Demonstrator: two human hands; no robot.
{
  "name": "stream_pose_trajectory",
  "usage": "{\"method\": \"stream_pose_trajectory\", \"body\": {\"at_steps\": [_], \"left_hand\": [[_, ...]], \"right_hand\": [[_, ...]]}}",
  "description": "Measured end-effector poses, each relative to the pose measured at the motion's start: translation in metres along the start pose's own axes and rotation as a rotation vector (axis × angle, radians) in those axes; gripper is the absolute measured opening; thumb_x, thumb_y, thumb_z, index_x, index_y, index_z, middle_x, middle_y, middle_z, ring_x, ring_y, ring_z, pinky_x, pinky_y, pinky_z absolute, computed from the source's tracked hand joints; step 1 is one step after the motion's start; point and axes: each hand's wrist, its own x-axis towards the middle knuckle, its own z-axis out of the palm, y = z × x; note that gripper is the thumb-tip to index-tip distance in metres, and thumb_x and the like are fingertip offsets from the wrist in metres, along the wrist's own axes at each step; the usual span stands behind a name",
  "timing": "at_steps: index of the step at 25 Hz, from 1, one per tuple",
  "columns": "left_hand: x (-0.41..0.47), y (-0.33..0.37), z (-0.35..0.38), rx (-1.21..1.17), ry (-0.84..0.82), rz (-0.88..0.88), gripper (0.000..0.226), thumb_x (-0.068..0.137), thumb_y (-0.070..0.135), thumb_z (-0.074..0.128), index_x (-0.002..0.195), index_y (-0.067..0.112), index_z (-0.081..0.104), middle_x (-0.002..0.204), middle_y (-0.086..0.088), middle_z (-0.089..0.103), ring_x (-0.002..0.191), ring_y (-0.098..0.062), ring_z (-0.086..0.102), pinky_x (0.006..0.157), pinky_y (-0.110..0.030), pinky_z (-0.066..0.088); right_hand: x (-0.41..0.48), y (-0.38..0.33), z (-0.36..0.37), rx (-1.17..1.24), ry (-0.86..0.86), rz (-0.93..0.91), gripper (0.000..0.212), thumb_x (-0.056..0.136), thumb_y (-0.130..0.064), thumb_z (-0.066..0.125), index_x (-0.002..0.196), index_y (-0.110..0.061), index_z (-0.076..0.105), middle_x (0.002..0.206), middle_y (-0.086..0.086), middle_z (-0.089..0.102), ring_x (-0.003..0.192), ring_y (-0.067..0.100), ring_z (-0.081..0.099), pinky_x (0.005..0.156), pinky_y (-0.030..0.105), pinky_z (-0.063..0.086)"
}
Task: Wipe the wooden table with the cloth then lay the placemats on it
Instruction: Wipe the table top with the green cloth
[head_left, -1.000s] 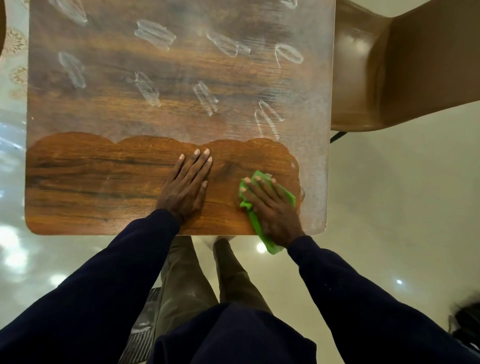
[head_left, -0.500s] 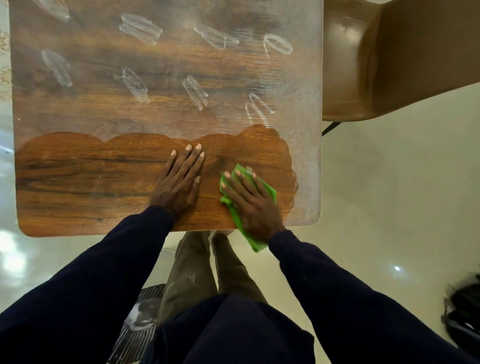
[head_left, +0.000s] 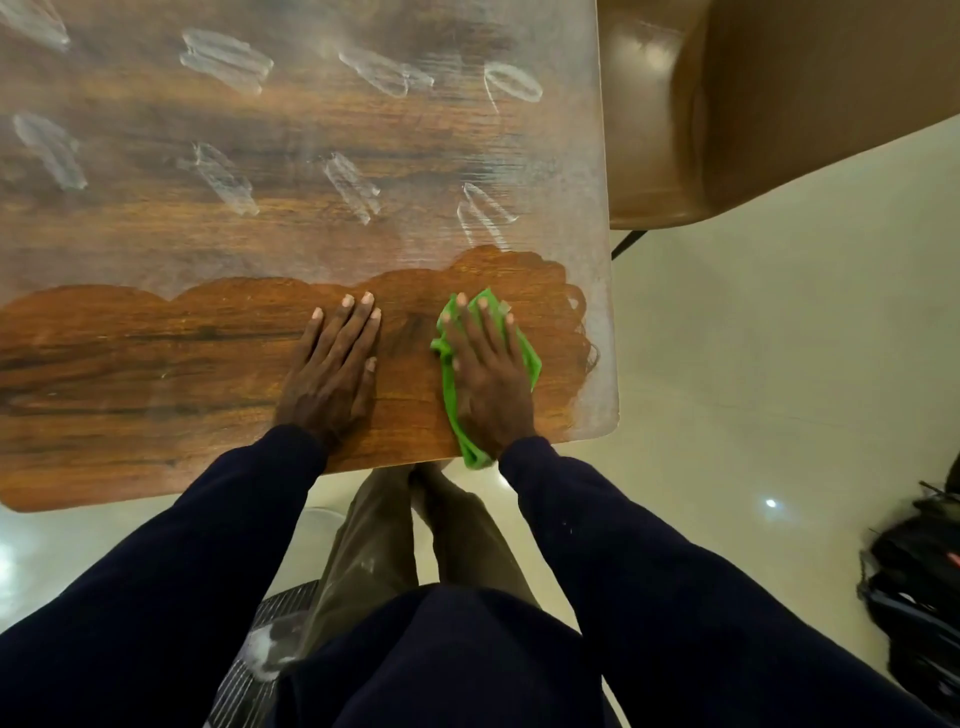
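As our flat-fingered left hand (head_left: 332, 374) braces at the near edge of the brown wooden table (head_left: 156, 364), our right hand (head_left: 488, 374) presses the crumpled green cloth (head_left: 450, 400) with straight fingers to wipe.

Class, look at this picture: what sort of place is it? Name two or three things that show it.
Probably an indoor dining area, home or café: a wooden table, a brown chair beside it, and a glossy pale floor.

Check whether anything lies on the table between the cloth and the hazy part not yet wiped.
Nothing visible does. The right hand presses the cloth flat on the table; the hazy part ahead bears only white smears. The left hand rests flat beside the cloth, on its left, not ahead of it.
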Motion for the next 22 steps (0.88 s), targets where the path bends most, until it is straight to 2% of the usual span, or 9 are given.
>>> {"method": "stream_pose_trajectory", "body": {"at_steps": [2,3,6,8,12,14,18,20,22], "left_hand": [[-0.001,0.000,0.000,-0.026,0.038,0.009,0.056,0.111,0.026,0.033,0.163,0.004,0.028,0.172,-0.017,0.024,0.160,-0.032,0.021,0.131,-0.055,0.015],[-0.001,0.001,0.000,-0.059,0.061,0.017,0.055,0.111,0.023,0.036,0.162,0.003,0.030,0.171,-0.018,0.027,0.159,-0.034,0.024,0.131,-0.056,0.016],[0.007,0.015,0.003,-0.135,0.156,0.017,0.051,0.109,0.014,0.043,0.157,-0.001,0.038,0.167,-0.021,0.034,0.156,-0.037,0.030,0.131,-0.055,0.017],[0.019,0.036,0.010,-0.196,0.185,-0.008,0.049,0.108,0.010,0.045,0.155,-0.002,0.041,0.165,-0.022,0.036,0.155,-0.038,0.032,0.132,-0.051,0.014],[0.034,0.085,0.032,-0.248,0.217,-0.095,0.048,0.106,0.006,0.047,0.154,-0.002,0.045,0.164,-0.022,0.039,0.155,-0.037,0.032,0.130,-0.054,0.018],[0.033,0.104,0.041,-0.239,0.230,-0.143,0.048,0.107,0.008,0.046,0.154,-0.001,0.045,0.165,-0.021,0.039,0.156,-0.037,0.032,0.130,-0.056,0.019],[0.032,0.119,0.045,-0.168,0.221,-0.223,0.051,0.110,0.016,0.040,0.159,0.001,0.038,0.168,-0.019,0.033,0.158,-0.035,0.027,0.130,-0.056,0.018],[0.034,0.120,0.047,-0.103,0.193,-0.218,0.053,0.110,0.018,0.036,0.161,0.002,0.034,0.170,-0.019,0.029,0.159,-0.035,0.024,0.130,-0.057,0.017],[0.035,0.122,0.048,-0.082,0.171,-0.234,0.055,0.111,0.021,0.032,0.162,0.002,0.031,0.171,-0.018,0.026,0.160,-0.034,0.021,0.131,-0.055,0.014]], "right_hand": [[-0.037,0.024,-0.003,-0.010,-0.045,-0.134,0.056,0.112,-0.035,0.044,0.164,-0.016,0.035,0.174,0.009,0.024,0.163,0.031,0.016,0.132,0.058,0.013],[-0.052,0.041,-0.008,-0.032,-0.045,-0.139,0.055,0.112,-0.038,0.042,0.163,-0.017,0.036,0.174,0.008,0.025,0.163,0.030,0.016,0.131,0.058,0.015],[-0.066,0.098,-0.031,-0.066,-0.008,0.033,0.056,0.115,-0.040,0.025,0.162,-0.012,0.038,0.172,0.010,0.029,0.162,0.029,0.018,0.128,0.060,0.023],[-0.042,0.117,-0.040,-0.011,0.049,0.119,0.058,0.115,-0.038,0.016,0.163,-0.010,0.036,0.172,0.011,0.030,0.162,0.032,0.021,0.130,0.058,0.019],[0.022,0.098,-0.030,0.000,0.092,0.252,0.057,0.112,-0.032,0.027,0.166,-0.015,0.028,0.175,0.009,0.022,0.164,0.031,0.013,0.132,0.054,0.010],[0.013,0.079,-0.021,-0.019,0.067,0.169,0.057,0.112,-0.034,0.032,0.165,-0.014,0.032,0.174,0.012,0.025,0.163,0.033,0.016,0.131,0.058,0.014],[-0.076,0.102,-0.024,-0.055,-0.082,-0.222,0.055,0.116,-0.039,0.027,0.164,-0.013,0.034,0.172,0.012,0.029,0.162,0.034,0.021,0.129,0.060,0.019],[-0.090,0.134,-0.035,-0.033,-0.081,-0.206,0.058,0.117,-0.044,0.022,0.163,-0.011,0.037,0.172,0.013,0.029,0.161,0.034,0.023,0.127,0.062,0.024],[-0.073,0.155,-0.043,0.012,-0.085,-0.107,0.065,0.116,-0.048,0.013,0.163,-0.009,0.036,0.173,0.012,0.027,0.162,0.034,0.021,0.128,0.062,0.022]]}}
